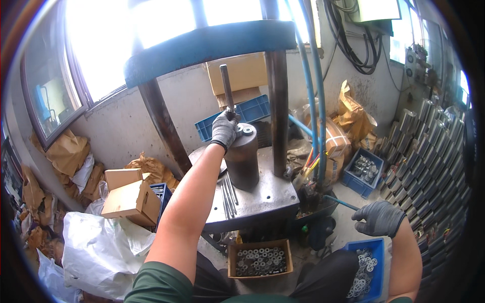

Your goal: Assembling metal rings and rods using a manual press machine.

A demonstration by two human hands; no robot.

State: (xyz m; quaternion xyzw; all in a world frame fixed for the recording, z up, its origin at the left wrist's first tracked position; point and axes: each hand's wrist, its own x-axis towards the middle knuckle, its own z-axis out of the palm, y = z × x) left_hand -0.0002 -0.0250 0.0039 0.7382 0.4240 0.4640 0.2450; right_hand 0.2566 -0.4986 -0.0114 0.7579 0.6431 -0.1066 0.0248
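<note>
My left hand (225, 129), in a grey glove, is closed round the lower end of a dark metal rod (227, 86). The rod stands nearly upright over the thick steel cylinder (242, 161) of a press. Beside my fingers, small metal rings (247, 131) lie on the cylinder's top. My right hand (379, 219), gloved too, is held off to the right with its fingers loosely bent and apart. Nearest to it is the tip of a blue lever (342, 203); whether they touch is unclear. Several thin rods (228, 196) lie on the press table (268, 192).
A blue crossbeam (212, 48) and two steel columns (277, 111) frame the cylinder. By my legs stand a carton (260, 274) of rings and a blue bin (380, 272) of washers. Another blue bin (361, 184) and stacked metal tubes (429, 156) stand right; cardboard boxes (134, 202) left.
</note>
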